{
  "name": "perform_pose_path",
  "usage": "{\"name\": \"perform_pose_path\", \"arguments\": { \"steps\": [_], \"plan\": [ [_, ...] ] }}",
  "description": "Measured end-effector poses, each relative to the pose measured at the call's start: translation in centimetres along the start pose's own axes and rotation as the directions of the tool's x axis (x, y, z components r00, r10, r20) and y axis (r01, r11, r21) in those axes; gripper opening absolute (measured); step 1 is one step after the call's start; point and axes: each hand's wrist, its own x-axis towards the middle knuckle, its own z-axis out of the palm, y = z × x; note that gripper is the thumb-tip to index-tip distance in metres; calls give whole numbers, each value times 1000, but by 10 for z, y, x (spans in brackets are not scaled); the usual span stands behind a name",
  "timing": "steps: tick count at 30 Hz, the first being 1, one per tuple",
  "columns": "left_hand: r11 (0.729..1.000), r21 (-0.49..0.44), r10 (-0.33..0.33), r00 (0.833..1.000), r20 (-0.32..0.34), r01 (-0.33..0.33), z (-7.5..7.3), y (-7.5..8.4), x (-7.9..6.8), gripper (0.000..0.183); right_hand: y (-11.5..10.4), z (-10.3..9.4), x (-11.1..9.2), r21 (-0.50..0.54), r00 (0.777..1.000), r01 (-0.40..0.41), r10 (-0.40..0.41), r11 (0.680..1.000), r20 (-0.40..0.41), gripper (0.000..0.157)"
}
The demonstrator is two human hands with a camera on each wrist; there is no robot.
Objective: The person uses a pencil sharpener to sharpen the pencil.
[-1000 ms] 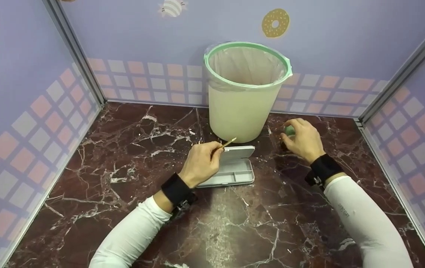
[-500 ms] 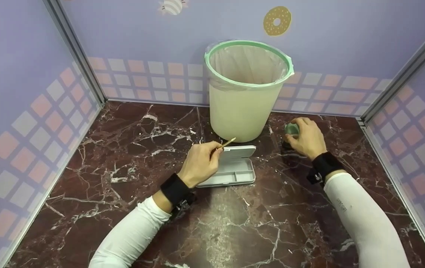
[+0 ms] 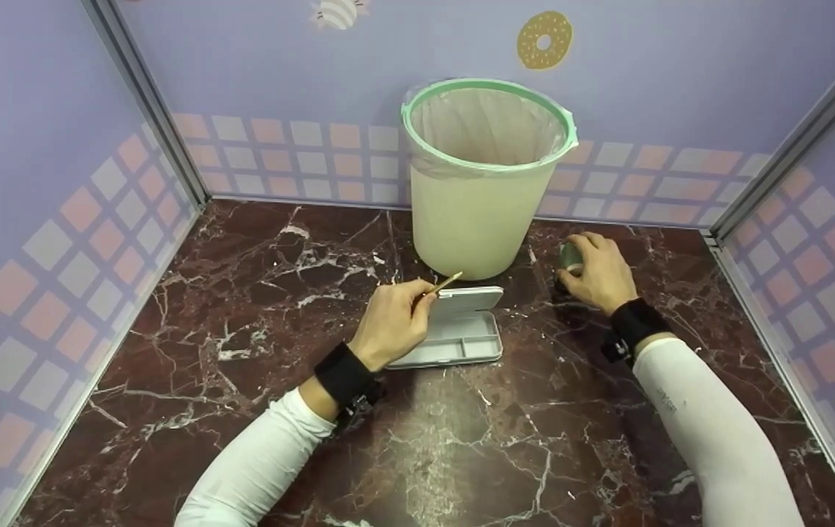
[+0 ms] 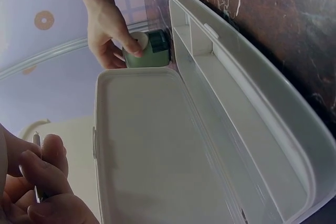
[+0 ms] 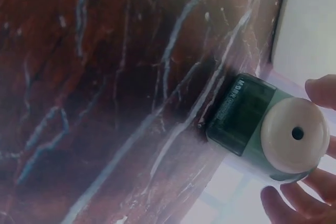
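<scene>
My left hand (image 3: 391, 322) pinches a pencil (image 3: 450, 281) between thumb and fingers, its pale tip pointing up and to the right. The pencil (image 4: 37, 140) is partly covered by the fingers in the left wrist view. Beneath and beside this hand lies a grey-white pencil case (image 3: 481, 347) with its lid raised, its compartments (image 4: 202, 43) in view. To the right, my right hand (image 3: 604, 274) grips a green pencil sharpener (image 3: 571, 256) from behind and above. That sharpener (image 5: 241, 114) has a dark see-through drawer and a round cream front with a hole.
Behind the pencil case stands a tall cream bin (image 3: 472, 219) with a green rim and a plastic liner. Patterned panels (image 3: 278, 73) wall in the dark red marbled table (image 3: 300, 439) at the back and both sides. Small pale crumbs lie scattered near the bin.
The right hand has shifted slightly, and more of the sharpener shows between its thumb and fingers than a second ago. The left hand and pencil stay nearly in place.
</scene>
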Motion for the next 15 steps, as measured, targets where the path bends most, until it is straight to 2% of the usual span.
{"name": "perform_pose_path", "arguments": {
  "steps": [9, 15],
  "plan": [
    [1000, -5, -16, 1000, 14, 16, 0, -1, -2, 15, 4, 8, 1, -69, 997, 25, -20, 997, 78, 67],
    [999, -26, -26, 999, 30, 27, 0, -2, -3, 15, 5, 7, 6, -41, 980, 46, -37, 998, 195, 75]
  ]
}}
